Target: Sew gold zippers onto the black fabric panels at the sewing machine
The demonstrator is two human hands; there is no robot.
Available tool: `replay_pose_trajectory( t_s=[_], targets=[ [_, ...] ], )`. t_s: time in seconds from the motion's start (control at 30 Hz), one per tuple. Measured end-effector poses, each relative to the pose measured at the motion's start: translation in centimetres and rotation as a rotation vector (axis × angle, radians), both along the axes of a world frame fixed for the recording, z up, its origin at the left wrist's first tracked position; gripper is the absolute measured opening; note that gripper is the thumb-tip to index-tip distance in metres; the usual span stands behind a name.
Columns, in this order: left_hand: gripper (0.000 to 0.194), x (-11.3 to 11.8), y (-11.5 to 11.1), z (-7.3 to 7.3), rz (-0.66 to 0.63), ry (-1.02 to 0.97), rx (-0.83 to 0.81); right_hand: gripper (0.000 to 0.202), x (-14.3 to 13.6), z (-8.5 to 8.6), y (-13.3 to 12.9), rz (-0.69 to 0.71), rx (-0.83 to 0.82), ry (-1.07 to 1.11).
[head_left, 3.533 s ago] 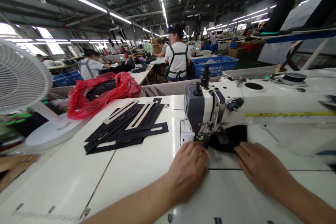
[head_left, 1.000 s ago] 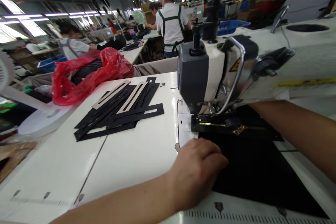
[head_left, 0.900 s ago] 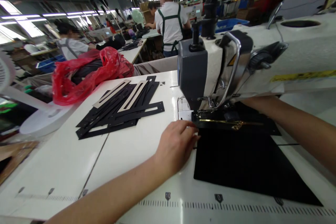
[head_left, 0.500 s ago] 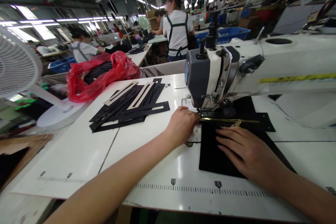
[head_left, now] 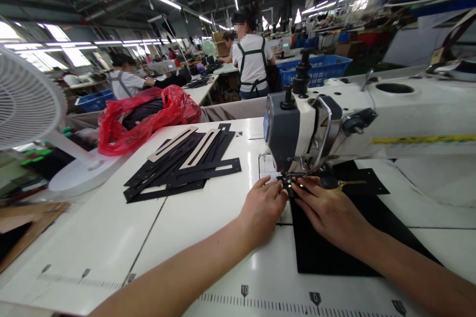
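A sewing machine (head_left: 303, 124) stands over black panel material (head_left: 330, 252), with a black strip (head_left: 374, 178) and a gold-toothed zipper (head_left: 355, 183) lying across its top. Close to the left of the presser foot, my left hand (head_left: 262, 208) has its fingers curled and pressed together at the end of the zippered piece. My right hand (head_left: 332, 210) lies on the piece to the right, its fingers stretched toward the needle area and covering most of the zipper. Both sets of fingertips are close together under the machine head. The needle itself is hard to make out.
Left of the machine lies a pile of black slotted pieces (head_left: 182, 168), with beige frames (head_left: 201, 148) on top. Beyond are a red plastic bag (head_left: 148, 114) and a white fan (head_left: 29, 104). A ruler scale (head_left: 260, 302) runs along the table's front. People work farther back.
My right hand has moved left and forward, up to the presser foot and over the zipper. My left hand stays beside the foot. The view has tilted up slightly.
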State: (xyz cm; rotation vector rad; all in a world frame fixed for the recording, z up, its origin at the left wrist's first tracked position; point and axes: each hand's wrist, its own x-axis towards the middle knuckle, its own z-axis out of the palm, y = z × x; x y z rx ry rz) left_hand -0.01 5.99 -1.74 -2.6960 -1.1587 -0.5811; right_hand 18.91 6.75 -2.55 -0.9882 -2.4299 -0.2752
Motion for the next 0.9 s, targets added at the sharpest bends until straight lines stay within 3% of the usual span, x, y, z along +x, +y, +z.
replay_pose_trajectory(
  t_s=[0.37,0.9],
  targets=[
    [0.017,0.1,0.2,0.1,-0.012,0.025,0.01,0.027,0.0,0.0,0.2,0.004,-0.046,0.0],
    [0.014,0.1,2.0,-1.1,-0.07,-0.06,0.127,0.025,0.1,-0.1,0.8,-0.035,-0.088,0.039]
  ],
)
